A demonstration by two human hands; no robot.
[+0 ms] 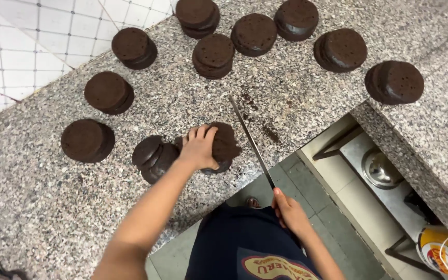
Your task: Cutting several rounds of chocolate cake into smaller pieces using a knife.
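Left hand (199, 148): palm down, fingers spread over a round chocolate cake layer (225, 142) on the speckled granite table (42, 207). Right hand (288, 210): clenched on the handle of a long knife (249, 137), blade angled just right of the pressed layer. Just left of the left hand: a leaning cake stack (154, 155). Beyond it: more dark cake rounds (213, 54).

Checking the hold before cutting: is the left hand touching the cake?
Touching. The head view shows the left hand pressed flat on the dark round cake, fingers spread over it.
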